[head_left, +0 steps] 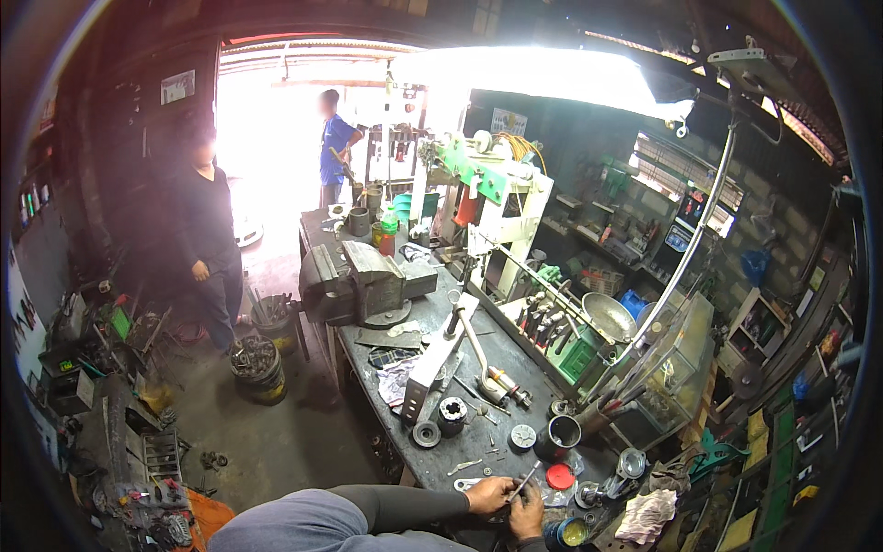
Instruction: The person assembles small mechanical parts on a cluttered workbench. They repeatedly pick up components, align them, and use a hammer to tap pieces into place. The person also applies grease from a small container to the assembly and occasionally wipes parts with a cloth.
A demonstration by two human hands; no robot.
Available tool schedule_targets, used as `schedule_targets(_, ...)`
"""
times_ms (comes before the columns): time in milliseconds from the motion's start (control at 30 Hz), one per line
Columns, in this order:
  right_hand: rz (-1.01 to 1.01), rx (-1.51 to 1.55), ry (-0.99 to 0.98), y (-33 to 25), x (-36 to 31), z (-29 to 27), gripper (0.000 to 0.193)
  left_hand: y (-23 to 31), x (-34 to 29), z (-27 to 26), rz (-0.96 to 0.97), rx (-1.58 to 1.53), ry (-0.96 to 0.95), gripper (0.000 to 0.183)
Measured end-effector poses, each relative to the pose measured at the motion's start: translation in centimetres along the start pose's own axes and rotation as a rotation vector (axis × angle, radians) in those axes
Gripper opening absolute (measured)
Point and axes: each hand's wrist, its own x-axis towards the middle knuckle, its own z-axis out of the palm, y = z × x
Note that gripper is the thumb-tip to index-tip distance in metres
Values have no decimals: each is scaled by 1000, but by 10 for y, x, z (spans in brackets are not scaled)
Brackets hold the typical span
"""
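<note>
At the near edge of the workbench (432,469), my left hand (490,495) is closed on a slim metal rod (525,479) that slants up to the right. My right hand (527,517) is bent close beside the rod's lower end; what its fingers hold, if anything, is hidden. Just beyond the hands lies a red round lid (559,477). An open tin of yellowish grease (574,532) stands right of my right hand. A dark cylinder (558,436), a round metal disc (522,437) and a ring-shaped part (426,434) sit farther back.
A large bench vise (368,281) is mounted at the far left of the bench. A white bracket with a bent pipe (441,359) stands mid-bench. White rags (647,515) lie at right. Two people stand beyond, near the bright doorway. Buckets of metal parts (258,368) stand on the floor.
</note>
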Motion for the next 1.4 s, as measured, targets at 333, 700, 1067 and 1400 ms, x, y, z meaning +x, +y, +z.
schedule_targets(333, 285, -33, 184, 1, -5, 11, 21, 8, -5, -3, -54, 41, 94, 33)
schedule_targets(700, 193, -41, 108, 7, -6, 8, 19, 8, 0, -14, -58, 22, -26, 48)
schedule_targets(1067, 165, -109, 56, -3, -7, -2, 22, -11, 9, -13, -94, -109, -186, 43)
schedule_targets(1400, 147, 63, 159, -6, 0, 6, 30, 4, 6, -1, -118, -203, 81, 31)
